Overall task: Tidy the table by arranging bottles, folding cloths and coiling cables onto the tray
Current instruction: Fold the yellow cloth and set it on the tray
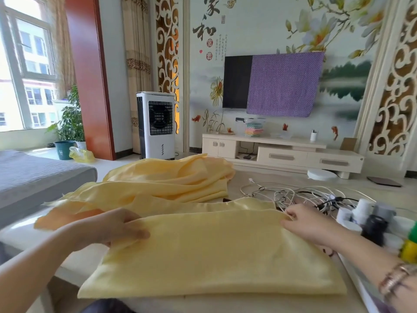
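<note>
A pale yellow cloth (209, 251) lies partly folded flat on the table in front of me. My left hand (112, 227) grips its upper left corner, thumb on top. My right hand (304, 220) pinches the upper right corner. More yellow cloth (171, 177) lies rumpled behind the folded part. A tangle of white and black cables (300, 195) sits at the right rear of the table. Several bottles (372, 220), white, black and one green-and-yellow, stand blurred at the far right. A white tray edge (363, 290) shows under my right forearm.
The pale table edge (27, 236) runs along the left. A grey sofa (33, 175) is left of the table. Beyond stand a white air cooler (155, 125), a TV cabinet (282, 152) and a wall TV half covered by purple fabric.
</note>
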Demonstrator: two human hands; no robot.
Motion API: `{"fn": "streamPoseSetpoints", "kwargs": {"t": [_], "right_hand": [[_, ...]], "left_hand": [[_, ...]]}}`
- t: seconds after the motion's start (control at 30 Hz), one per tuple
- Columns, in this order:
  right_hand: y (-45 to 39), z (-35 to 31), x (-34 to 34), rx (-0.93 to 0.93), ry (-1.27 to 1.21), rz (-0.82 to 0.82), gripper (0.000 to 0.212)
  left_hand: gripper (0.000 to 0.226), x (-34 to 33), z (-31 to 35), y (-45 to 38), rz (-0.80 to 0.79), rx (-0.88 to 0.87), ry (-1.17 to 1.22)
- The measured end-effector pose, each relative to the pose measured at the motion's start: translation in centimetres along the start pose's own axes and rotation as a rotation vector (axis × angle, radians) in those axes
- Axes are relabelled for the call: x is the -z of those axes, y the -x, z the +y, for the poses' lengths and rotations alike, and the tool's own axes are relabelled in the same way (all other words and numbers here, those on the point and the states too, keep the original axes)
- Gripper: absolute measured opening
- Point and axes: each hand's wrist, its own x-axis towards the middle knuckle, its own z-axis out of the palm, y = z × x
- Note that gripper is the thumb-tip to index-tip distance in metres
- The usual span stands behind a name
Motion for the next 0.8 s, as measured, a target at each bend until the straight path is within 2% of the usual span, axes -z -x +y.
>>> {"fn": "streamPoseSetpoints", "kwargs": {"t": [0.17,0.27,0.3,0.37,0.4,0.5,0.57,0.8], "right_hand": [[-3.8,-0.5,-1.3,0.014,0.109,0.144,0.022],[-5.8,-0.6,-2.0,0.019,0.155,0.232,0.027],[-6.6,-0.6,-2.4,0.017,0.168,0.247,0.028],[-7.4,-0.8,-2.7,0.009,0.196,0.265,0.025],[-7.6,-0.9,-2.9,0.008,0.217,0.271,0.022],[-8.3,-1.4,-3.6,0.006,0.284,0.277,0.010],[-8.6,-1.5,-4.0,0.005,0.341,0.281,0.007],[-8.6,-1.8,-4.7,0.039,0.516,0.345,0.020]], "left_hand": [[0.010,0.5,-0.6,-3.0,0.163,0.022,0.152],[0.011,0.6,-0.9,-4.8,0.336,0.009,0.163],[0.018,0.6,-1.1,-5.5,0.397,0.022,0.172],[0.033,0.2,-1.3,-6.5,0.494,0.052,0.074],[0.032,-0.1,-1.3,-6.7,0.516,0.055,0.001],[0.006,-0.8,-1.5,-6.9,0.565,0.033,-0.104],[0.013,-1.1,-1.7,-7.0,0.625,0.018,-0.133],[0.016,-1.7,-1.5,-6.9,0.790,-0.004,-0.228]]}}
